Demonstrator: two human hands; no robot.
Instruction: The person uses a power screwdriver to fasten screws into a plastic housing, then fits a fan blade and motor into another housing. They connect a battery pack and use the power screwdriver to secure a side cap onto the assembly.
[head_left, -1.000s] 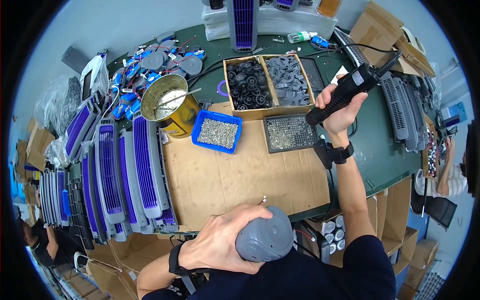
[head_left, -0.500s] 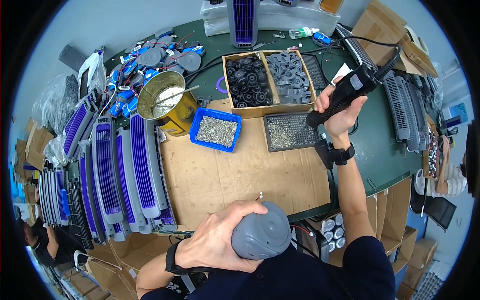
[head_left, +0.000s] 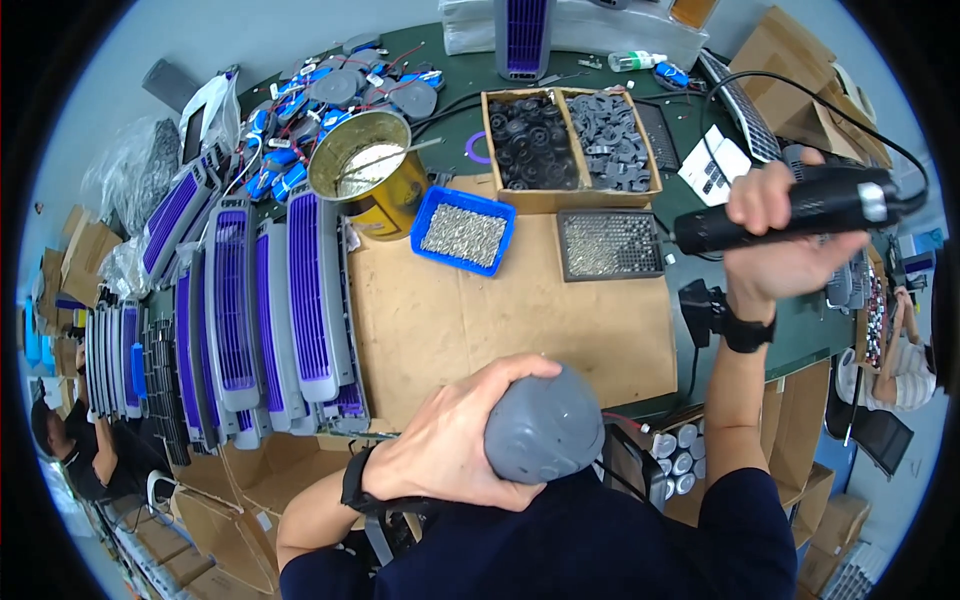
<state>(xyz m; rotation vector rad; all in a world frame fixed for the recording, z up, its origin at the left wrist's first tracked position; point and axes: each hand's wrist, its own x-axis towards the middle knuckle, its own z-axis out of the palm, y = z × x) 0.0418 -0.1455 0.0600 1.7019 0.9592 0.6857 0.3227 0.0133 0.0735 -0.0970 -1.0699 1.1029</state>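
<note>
My left hand (head_left: 450,440) wraps round a grey rounded plastic housing (head_left: 545,425), held near my body at the table's front edge. My right hand (head_left: 760,270) grips a black corded electric screwdriver (head_left: 835,205), held almost level with its tip toward the left. That tip is close to the right edge of a dark perforated screw tray (head_left: 612,275) with small screws in its holes. A blue tray (head_left: 453,264) heaped with small metal screws lies to the left of it. Both trays rest on a cardboard sheet (head_left: 510,340).
Behind the trays stands a divided cardboard box (head_left: 555,203) of black and grey parts. A yellow tin (head_left: 390,210) stands beside purple-and-grey grille panels (head_left: 235,320) on the left. Blue-wrapped parts with wires (head_left: 290,175) pile at the back. A cable (head_left: 850,100) arches to the screwdriver.
My right hand has moved right and swung the screwdriver from steeply tilted to nearly level. The housing has turned slightly in my left hand. The whole view has shifted a little.
</note>
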